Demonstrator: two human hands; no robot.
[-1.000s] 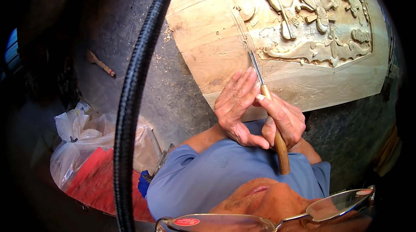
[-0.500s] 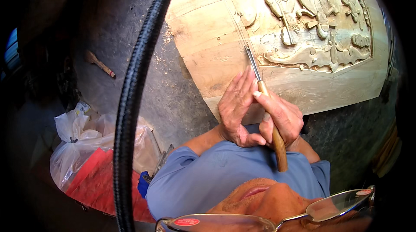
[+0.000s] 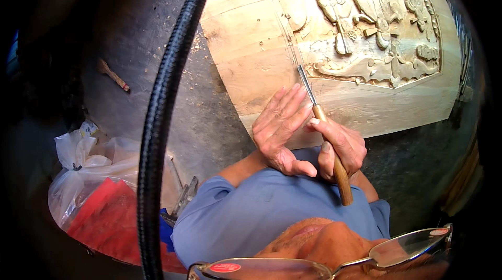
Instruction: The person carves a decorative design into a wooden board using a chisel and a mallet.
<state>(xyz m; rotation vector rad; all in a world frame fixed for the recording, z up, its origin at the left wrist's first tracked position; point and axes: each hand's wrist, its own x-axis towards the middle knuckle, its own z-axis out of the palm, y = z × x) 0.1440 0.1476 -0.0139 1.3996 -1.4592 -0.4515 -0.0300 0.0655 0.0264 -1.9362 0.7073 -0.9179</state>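
My right hand [image 3: 345,149] is closed around the wooden handle of a carving gouge [image 3: 342,178]. The handle's butt points back toward my chest, and the narrow metal blade slants away over a pale wooden panel [image 3: 235,65]. The blade's tip is close to the panel's pencil lines, left of the carved relief [image 3: 384,31]; I cannot tell if it touches the wood. Beside the blade, my left hand [image 3: 280,131] is open, fingers stretched out and thumb apart, near the panel's front edge.
On the grey floor at left lies a wooden-handled tool or mallet [image 3: 113,75]. A tied clear plastic bag [image 3: 78,170] sits over something red [image 3: 107,212]. A black braided cable [image 3: 164,91] crosses the view on the left. Wood chips [image 3: 197,44] lie along the panel's edge.
My left hand has shifted left, away from the gouge, and its thumb has drawn away from my right hand. The gouge's tip has come slightly nearer to me.
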